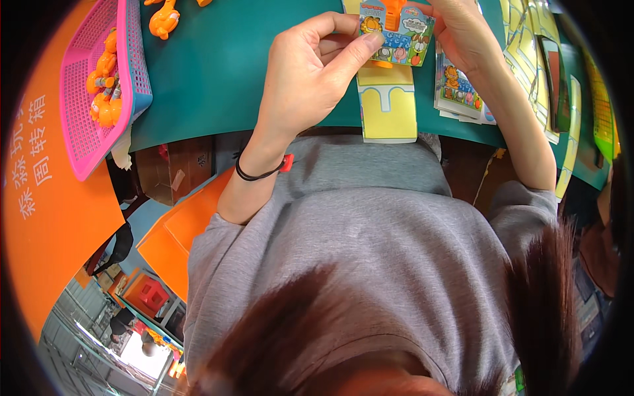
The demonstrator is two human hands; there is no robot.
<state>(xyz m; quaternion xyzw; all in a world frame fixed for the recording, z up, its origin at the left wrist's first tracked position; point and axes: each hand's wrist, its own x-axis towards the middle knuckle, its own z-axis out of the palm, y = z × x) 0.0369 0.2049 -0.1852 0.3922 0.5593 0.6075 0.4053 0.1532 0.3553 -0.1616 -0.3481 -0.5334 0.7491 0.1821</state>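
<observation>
My left hand pinches the left edge of a small printed cartoon card between thumb and fingers. An orange plastic piece sits at the card's top middle, and a bit of orange shows below the card. My right hand closes on the card's upper right side, its fingertips partly cut off by the picture's top. Beneath the card, a strip of yellow labels hangs over the table's near edge. Beside my right wrist lies a stack of similar cards.
A pink mesh basket with several orange toys stands at the left. Another orange toy lies on the green table. More yellow label sheets spread along the right. An orange box is at far left.
</observation>
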